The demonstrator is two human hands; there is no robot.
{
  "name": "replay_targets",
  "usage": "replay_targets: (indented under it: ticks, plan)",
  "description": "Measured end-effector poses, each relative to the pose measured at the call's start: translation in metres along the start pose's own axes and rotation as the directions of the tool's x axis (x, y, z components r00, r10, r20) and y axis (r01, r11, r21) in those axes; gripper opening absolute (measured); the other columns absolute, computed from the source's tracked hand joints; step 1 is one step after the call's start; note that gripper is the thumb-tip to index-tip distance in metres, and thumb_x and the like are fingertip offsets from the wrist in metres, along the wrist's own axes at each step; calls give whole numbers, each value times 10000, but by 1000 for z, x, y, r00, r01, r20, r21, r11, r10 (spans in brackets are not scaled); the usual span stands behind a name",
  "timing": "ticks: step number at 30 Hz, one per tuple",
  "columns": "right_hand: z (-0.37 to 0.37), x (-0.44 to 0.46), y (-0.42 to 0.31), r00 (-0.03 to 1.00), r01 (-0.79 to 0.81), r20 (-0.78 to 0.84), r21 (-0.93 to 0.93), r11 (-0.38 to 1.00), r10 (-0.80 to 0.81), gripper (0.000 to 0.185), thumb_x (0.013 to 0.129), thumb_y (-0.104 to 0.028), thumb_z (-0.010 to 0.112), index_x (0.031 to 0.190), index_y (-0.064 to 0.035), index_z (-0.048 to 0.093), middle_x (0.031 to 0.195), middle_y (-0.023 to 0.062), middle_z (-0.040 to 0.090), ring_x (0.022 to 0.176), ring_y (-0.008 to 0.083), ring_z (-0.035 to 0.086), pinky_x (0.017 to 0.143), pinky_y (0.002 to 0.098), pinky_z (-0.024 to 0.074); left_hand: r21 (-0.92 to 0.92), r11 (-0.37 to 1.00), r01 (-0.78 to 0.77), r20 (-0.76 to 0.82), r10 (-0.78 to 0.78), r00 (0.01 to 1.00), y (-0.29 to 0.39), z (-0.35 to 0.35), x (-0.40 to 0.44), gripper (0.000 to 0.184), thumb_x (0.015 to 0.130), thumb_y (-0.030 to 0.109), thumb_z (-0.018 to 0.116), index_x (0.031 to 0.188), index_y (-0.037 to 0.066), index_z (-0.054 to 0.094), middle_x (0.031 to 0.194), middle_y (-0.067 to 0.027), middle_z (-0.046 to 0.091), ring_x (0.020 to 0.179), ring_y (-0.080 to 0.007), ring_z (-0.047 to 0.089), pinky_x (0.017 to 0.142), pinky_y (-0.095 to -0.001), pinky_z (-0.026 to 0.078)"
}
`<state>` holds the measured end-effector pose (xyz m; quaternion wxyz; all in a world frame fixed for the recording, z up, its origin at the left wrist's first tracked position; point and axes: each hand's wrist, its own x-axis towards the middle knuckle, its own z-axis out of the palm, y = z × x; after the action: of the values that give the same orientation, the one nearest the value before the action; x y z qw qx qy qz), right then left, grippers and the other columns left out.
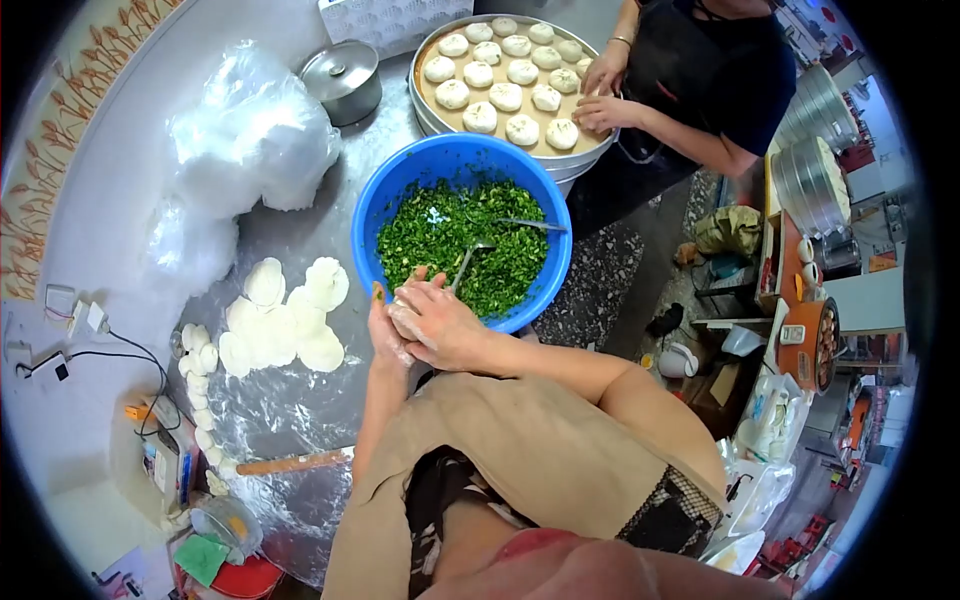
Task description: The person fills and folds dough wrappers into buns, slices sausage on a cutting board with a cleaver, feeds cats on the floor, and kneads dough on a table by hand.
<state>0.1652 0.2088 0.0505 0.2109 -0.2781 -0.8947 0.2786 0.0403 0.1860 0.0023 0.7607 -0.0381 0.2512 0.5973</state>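
Note:
My left hand (385, 328) and my right hand (440, 322) are cupped together at the near rim of a blue basin (366, 215). Between them is a piece of pale dough, a bun (402, 314), mostly hidden by my fingers. Flour whitens my right hand. Chopped green filling (455, 215) fills much of the basin. One spoon (467, 268) stands in the filling just beyond my hands, and another spoon (530, 223) lies toward the right rim. Flat round dough wrappers (285, 325) overlap on the metal table to the left.
A rolling pin (295, 462) and a row of small dough pieces (200, 400) lie on the floured table (290, 410). Beyond the basin, a co-worker's hands (605, 95) touch buns on a round steamer tray (432, 112). A lidded pot (342, 82) and plastic bags (250, 130) stand at the back left.

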Motion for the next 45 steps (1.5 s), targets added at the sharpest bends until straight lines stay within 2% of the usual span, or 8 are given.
replay_targets:
  ticks: [10, 14, 17, 23, 34, 36, 37, 45]
  plan:
    - [31, -7, -42, 919, 200, -356, 57, 978, -167, 555, 660, -174, 726, 1148, -24, 510, 1194, 203, 467, 1106, 386, 466, 903, 458, 416, -102, 991, -92, 70, 99, 993, 5, 9, -64, 664, 920, 558, 239, 1314, 48, 399, 1288, -231, 462, 1171, -357, 459, 1016, -484, 347]
    - [28, -15, -64, 938, 157, -324, 78, 985, -124, 653, 635, -213, 751, 1219, -70, 496, 1211, 188, 456, 1098, 377, 470, 885, 452, 422, -134, 985, -112, 100, 126, 987, 2, 8, -84, 668, 918, 562, 240, 1322, 53, 391, 1297, -234, 453, 1180, -359, 451, 1018, -486, 346]
    - [34, -30, -67, 986, 90, -138, -48, 995, -96, 740, 618, -212, 762, 1284, -111, 457, 1238, 195, 430, 1061, 381, 485, 836, 456, 434, -91, 991, -100, 116, 111, 987, -2, 7, -97, 667, 916, 564, 242, 1334, 63, 381, 1320, -235, 430, 1200, -367, 430, 1024, -493, 337]
    - [17, -51, -80, 997, -23, 78, -45, 999, 26, 623, 633, -114, 718, 1213, -111, 488, 1208, 173, 420, 1037, 400, 482, 836, 485, 434, -94, 995, -46, 122, 57, 991, -27, 3, -108, 660, 923, 555, 255, 1357, 70, 361, 1348, -232, 406, 1217, -372, 414, 1025, -495, 337]
    - [-17, -70, -34, 994, 15, 103, 58, 998, -21, 642, 631, -64, 713, 1229, -124, 489, 1216, 212, 392, 1031, 413, 495, 807, 471, 470, -24, 999, 23, 95, -21, 995, -52, 28, -72, 670, 923, 570, 226, 1363, 81, 348, 1358, -253, 384, 1188, -395, 436, 1008, -524, 344]
    - [-29, -69, -27, 998, 36, 46, 148, 988, -43, 611, 596, -24, 693, 1176, -99, 517, 1175, 159, 434, 1014, 391, 468, 846, 460, 421, -53, 998, 20, 114, -14, 993, -54, 33, -65, 672, 923, 566, 238, 1360, 67, 349, 1355, -254, 385, 1183, -398, 438, 1007, -522, 347]
    - [-28, -69, -18, 993, 113, 14, 101, 988, -115, 624, 618, -44, 704, 1202, -110, 497, 1185, 192, 403, 1032, 390, 488, 786, 467, 463, -49, 999, 22, 115, -16, 993, -55, 38, -61, 669, 923, 562, 244, 1359, 65, 351, 1354, -252, 386, 1182, -397, 439, 1007, -520, 349]
    - [-69, -48, 1, 989, 141, 12, 164, 976, -145, 540, 620, -14, 681, 1130, -75, 514, 1126, 145, 461, 1016, 377, 465, 844, 465, 408, -69, 998, 2, 139, 8, 990, -57, 55, -23, 671, 919, 554, 309, 1359, 48, 352, 1343, -243, 401, 1177, -387, 446, 1003, -513, 358]
